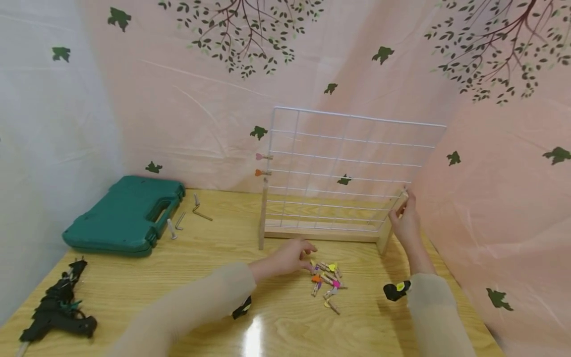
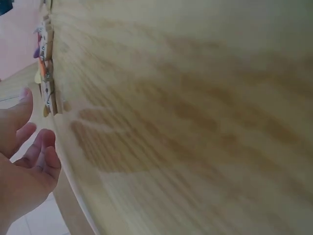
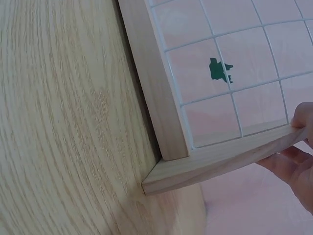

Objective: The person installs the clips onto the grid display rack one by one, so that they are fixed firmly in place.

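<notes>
A white wire grid (image 1: 350,116) stands upright in a wooden stand (image 1: 321,235) at the back of the table. My right hand (image 1: 407,225) grips the stand's right wooden post; in the right wrist view, thumb and fingers lie on either side of this post (image 3: 220,164). A pink-topped clothespin (image 1: 264,156) and an orange heart clothespin (image 1: 263,173) are clipped on the grid's left edge. In front of the stand lies a loose pile of small decorated clothespins (image 1: 327,279). My left hand (image 1: 287,257) hovers at the pile's left side, fingers loosely bent and thumb apart, holding nothing.
On the left lies a green plastic case (image 1: 120,213), with hex keys (image 1: 202,213) and a bolt (image 1: 171,229) beside it. A black glue gun (image 1: 58,307) with its cord bundled is at the front left. Patterned cloth (image 1: 214,124) hangs behind the table.
</notes>
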`<state>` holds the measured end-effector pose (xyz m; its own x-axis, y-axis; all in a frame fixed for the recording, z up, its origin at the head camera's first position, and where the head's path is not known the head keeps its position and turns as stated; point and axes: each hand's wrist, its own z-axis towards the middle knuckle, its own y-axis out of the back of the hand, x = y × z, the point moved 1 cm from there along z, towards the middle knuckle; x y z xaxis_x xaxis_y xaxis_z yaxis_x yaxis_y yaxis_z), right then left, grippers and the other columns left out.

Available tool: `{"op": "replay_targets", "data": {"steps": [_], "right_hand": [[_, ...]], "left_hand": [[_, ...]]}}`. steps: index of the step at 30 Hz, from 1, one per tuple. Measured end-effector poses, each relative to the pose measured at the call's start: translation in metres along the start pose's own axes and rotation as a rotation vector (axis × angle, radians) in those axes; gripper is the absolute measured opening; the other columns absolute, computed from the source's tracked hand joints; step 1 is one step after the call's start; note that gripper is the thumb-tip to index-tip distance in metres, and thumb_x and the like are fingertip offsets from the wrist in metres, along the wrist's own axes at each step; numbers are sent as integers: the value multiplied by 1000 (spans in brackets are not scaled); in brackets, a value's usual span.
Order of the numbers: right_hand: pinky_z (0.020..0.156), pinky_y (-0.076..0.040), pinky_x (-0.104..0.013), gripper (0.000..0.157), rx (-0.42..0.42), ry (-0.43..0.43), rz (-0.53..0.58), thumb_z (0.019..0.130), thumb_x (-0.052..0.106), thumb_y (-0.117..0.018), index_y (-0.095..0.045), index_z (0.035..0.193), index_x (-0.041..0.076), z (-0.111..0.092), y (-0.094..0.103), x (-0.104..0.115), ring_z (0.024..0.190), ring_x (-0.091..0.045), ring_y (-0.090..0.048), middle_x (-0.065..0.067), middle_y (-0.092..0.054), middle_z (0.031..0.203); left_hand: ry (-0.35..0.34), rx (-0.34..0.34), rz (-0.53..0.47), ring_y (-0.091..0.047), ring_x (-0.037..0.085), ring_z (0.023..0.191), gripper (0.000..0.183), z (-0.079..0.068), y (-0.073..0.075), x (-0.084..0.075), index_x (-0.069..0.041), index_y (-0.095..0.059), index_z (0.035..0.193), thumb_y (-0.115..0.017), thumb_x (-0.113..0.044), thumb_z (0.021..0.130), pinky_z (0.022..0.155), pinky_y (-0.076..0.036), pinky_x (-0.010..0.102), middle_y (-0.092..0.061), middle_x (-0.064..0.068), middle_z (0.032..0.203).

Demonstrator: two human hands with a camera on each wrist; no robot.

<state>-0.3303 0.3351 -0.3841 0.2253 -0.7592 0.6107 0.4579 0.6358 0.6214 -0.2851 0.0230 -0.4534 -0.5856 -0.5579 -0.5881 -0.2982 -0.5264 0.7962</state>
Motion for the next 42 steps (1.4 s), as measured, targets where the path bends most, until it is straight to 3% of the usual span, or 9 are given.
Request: {"op": "replay_targets", "data": {"steps": [6, 9, 13, 16, 24, 31, 38, 42], "right_hand": [[58, -41, -15, 68, 70, 11, 85, 89, 5, -46, -8, 142, 21, -1, 0, -8, 96, -39, -50, -28, -46, 112], [63, -40, -13, 66, 95, 19, 151, 91, 11, -45, -5, 142, 26, -4, -1, -14, 103, -40, -47, -26, -43, 109], [67, -40, -10, 67, 98, 3, 208, 93, 18, -45, -1, 141, 33, -9, -2, -19, 109, -38, -44, -22, -40, 118], [67, -41, -8, 69, 77, -10, 222, 92, 17, -47, -2, 141, 34, -12, -4, -20, 109, -37, -45, -21, -39, 129], [64, -40, -5, 72, 80, 5, 224, 90, 6, -48, -4, 142, 31, -13, -7, -20, 105, -44, -49, -28, -35, 131], [63, -40, -5, 71, 86, 23, 210, 89, 3, -48, -6, 142, 25, -8, -8, -22, 104, -47, -48, -32, -33, 133], [62, -37, -3, 69, 78, 34, 218, 87, -6, -45, -6, 141, 12, -16, 2, 8, 103, -51, -46, -36, -30, 132], [62, -39, -6, 70, 85, 36, 212, 89, -3, -45, -4, 142, 17, -11, 0, -5, 104, -49, -46, -34, -29, 134]], "left_hand": [[17, 23, 46, -57, 6, 75, 30, 6, -7, 1, -5, -67, 98, -67, -27, 78, 66, -47, 15, -66, 1, 87], [12, 24, 58, -55, 4, 71, 21, 6, -9, 0, -6, -69, 90, -67, -24, 79, 64, -46, 14, -66, -1, 82], [24, 20, 33, -52, 3, 66, 12, 5, -11, -1, -8, -69, 83, -67, -19, 79, 61, -44, 13, -64, -3, 75], [55, 25, -9, -51, 3, 65, 8, 5, -11, 0, -8, -68, 80, -67, -16, 79, 60, -43, 13, -62, -3, 73], [177, 45, -191, -53, 5, 66, 4, 3, -7, 1, -5, -67, 80, -68, -5, 76, 61, -46, 16, -63, -1, 73], [159, 57, -310, -53, 6, 65, 8, 2, -1, 9, -4, -67, 85, -68, -5, 77, 56, -46, 17, -63, 1, 73], [156, -67, -292, -55, 6, 64, 5, -9, 19, 15, -12, -69, 79, -68, -16, 79, 57, -47, 19, -64, -4, 72], [108, -140, -299, -55, 6, 63, 6, -16, 41, 15, -14, -69, 78, -68, -20, 79, 55, -47, 19, -63, -6, 73]]}}
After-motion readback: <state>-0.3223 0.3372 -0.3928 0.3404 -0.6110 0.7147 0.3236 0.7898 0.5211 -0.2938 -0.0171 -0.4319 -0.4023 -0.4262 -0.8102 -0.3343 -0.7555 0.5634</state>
